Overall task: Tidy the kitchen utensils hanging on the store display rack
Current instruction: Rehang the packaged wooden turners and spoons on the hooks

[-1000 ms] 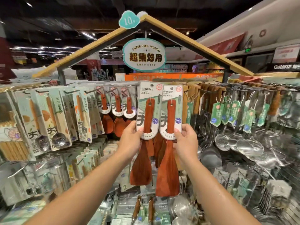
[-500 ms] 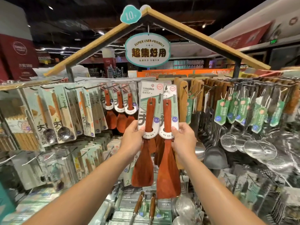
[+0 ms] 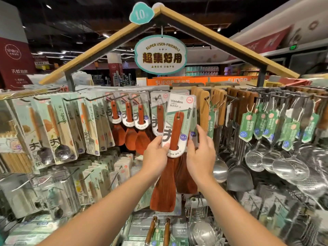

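Observation:
A carded wooden turner point(image 3: 174, 132), red-brown with a "Wooden" label, hangs at the middle of the display rack point(image 3: 230, 98). My left hand point(image 3: 156, 157) pinches the card's lower left edge. My right hand point(image 3: 201, 153) touches the card's right edge, fingers raised and spread. More turners of the same kind hang behind the front one, mostly hidden by it. Their blades show below my hands.
Red wooden spoons point(image 3: 130, 125) hang left of the turner, then carded forks and spoons point(image 3: 58, 132). Wooden-handled tools point(image 3: 204, 110) and steel ladles and skimmers point(image 3: 255, 157) hang to the right. A hanging oval sign point(image 3: 160, 55) sits overhead under the roof frame. Lower hooks hold more packs.
The two turner cards that my hands held side by side are now stacked, one behind the other. My right hand has loosened to an open-fingered touch on the card's edge.

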